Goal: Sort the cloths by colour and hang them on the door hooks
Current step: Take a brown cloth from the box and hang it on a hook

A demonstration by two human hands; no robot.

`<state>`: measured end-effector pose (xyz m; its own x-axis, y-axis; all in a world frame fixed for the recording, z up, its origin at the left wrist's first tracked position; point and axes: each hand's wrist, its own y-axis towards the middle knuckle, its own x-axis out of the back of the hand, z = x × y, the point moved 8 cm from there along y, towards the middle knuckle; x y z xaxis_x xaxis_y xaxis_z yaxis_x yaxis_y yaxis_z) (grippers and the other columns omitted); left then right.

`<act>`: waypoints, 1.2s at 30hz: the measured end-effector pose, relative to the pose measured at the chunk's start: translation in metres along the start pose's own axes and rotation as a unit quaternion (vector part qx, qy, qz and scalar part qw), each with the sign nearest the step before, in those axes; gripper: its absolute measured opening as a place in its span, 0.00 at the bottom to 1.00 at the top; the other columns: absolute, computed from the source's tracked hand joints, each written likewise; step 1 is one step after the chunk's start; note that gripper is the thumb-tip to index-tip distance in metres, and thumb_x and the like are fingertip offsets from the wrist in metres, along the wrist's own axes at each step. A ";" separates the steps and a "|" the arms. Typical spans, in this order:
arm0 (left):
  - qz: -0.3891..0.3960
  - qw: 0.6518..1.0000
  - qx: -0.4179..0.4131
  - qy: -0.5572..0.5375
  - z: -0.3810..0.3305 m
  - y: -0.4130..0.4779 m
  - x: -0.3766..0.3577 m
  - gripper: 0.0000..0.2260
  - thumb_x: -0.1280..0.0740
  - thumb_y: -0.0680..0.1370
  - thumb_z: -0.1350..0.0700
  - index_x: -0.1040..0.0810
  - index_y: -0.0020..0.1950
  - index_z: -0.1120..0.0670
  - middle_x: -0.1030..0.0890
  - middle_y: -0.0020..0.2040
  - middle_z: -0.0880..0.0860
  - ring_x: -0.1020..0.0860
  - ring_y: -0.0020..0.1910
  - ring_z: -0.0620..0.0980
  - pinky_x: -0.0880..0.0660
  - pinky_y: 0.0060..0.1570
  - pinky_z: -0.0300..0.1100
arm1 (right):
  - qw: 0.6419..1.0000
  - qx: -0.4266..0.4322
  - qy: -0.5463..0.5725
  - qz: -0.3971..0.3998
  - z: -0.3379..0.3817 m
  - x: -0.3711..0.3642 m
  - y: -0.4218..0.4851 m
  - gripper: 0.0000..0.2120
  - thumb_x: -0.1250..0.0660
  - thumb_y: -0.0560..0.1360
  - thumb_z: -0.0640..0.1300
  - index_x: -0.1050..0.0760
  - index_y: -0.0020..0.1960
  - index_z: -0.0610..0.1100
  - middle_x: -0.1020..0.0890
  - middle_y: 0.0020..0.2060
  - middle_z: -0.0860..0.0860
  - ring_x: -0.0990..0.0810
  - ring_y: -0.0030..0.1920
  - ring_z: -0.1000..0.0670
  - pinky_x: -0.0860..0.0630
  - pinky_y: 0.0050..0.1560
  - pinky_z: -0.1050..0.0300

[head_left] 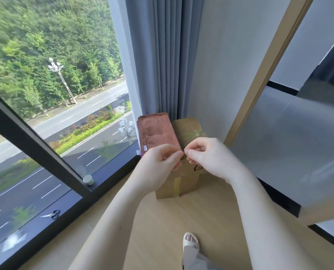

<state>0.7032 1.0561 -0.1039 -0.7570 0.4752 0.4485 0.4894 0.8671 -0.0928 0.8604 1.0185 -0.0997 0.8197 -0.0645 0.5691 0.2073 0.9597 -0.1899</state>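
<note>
The rust-brown folded cloths (158, 131) lie stacked on the left half of the top of the tan cardboard box (169, 189), which is sealed with yellowish tape. My left hand (160, 160) is over the box's near edge, thumb and curled fingers pinching the stack's near right corner. My right hand (207, 156) is just beside it above the box top, thumb and forefinger pressed tip to tip at that same corner; I cannot tell whether cloth is between them. Behind the box hangs a grey-blue pleated curtain (162, 55). Left of the box, by the dark window frame, sit a small grey round knob (88, 179) and, further off, black-handled scissors (52, 214). The box stands on a pale wooden floor (211, 221); nearer me than the box is my foot in a cream sandal (190, 241)
</note>
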 end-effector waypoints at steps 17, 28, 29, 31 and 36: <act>-0.069 0.994 0.074 0.027 0.007 0.177 0.001 0.06 0.33 0.81 0.48 0.17 0.48 0.42 0.15 0.43 0.40 0.17 0.46 0.42 0.20 0.55 0.48 | 0.998 0.020 -0.006 0.064 -0.020 0.047 0.195 0.05 0.32 0.79 0.53 0.19 0.46 0.56 0.15 0.44 0.58 0.17 0.49 0.56 0.20 0.56 0.51; -0.069 0.989 0.130 0.030 0.063 0.236 0.023 0.05 0.32 0.80 0.47 0.17 0.49 0.43 0.15 0.42 0.41 0.17 0.43 0.40 0.20 0.53 0.47 | 0.993 -0.010 -0.012 0.118 -0.027 0.011 0.269 0.05 0.32 0.79 0.53 0.19 0.48 0.56 0.15 0.45 0.57 0.17 0.49 0.56 0.21 0.52 0.57; -0.067 0.988 0.138 0.027 0.071 0.241 0.026 0.05 0.32 0.80 0.47 0.17 0.50 0.43 0.15 0.42 0.41 0.17 0.43 0.40 0.20 0.52 0.46 | 0.992 -0.014 -0.012 0.121 -0.028 0.007 0.275 0.04 0.32 0.79 0.53 0.19 0.48 0.56 0.15 0.45 0.57 0.17 0.49 0.55 0.21 0.53 0.55; -0.062 0.986 0.152 0.020 0.091 0.256 0.033 0.05 0.32 0.80 0.46 0.17 0.50 0.43 0.15 0.41 0.41 0.17 0.43 0.41 0.19 0.51 0.47 | 0.992 -0.024 -0.015 0.122 -0.030 -0.003 0.294 0.04 0.32 0.79 0.53 0.19 0.47 0.55 0.15 0.45 0.57 0.17 0.49 0.55 0.21 0.55 0.54; -0.036 0.982 0.182 0.040 0.134 0.302 0.055 0.05 0.34 0.80 0.46 0.18 0.50 0.42 0.16 0.42 0.38 0.18 0.41 0.42 0.24 0.43 0.39 | 0.990 -0.073 -0.029 0.118 -0.040 -0.026 0.341 0.03 0.31 0.78 0.51 0.19 0.46 0.54 0.15 0.45 0.56 0.17 0.50 0.53 0.22 0.55 0.55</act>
<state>0.7510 1.3646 -0.2265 -0.7410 0.4093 0.5324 0.2365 0.9011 -0.3635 0.9306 1.3362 -0.2110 0.8233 0.1759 0.5397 0.0930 0.8962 -0.4339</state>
